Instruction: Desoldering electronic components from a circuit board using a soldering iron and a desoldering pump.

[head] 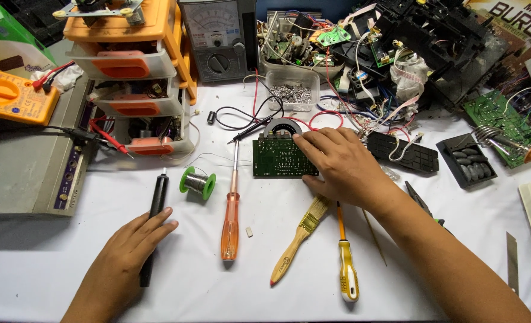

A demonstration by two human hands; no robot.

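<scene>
In the head view, a green circuit board (281, 158) is pressed flat on the white table (50, 275) by the right hand (343, 167), fingers spread on it. A black pen-shaped tool (153, 230) is covered by the left hand (128, 251), fingers loosely laid, not clamped.

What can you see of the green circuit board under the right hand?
The green circuit board is a dark green rectangle lying flat on the white table cover, long side across the view. Its face shows rows of small pale solder points and markings too fine to read. The right hand rests on its right end, fingertips on the upper edge. Along its top edge a dark half-ring part stands, with red and black wires behind. An orange-handled screwdriver lies just to its left, apart from it.
</scene>
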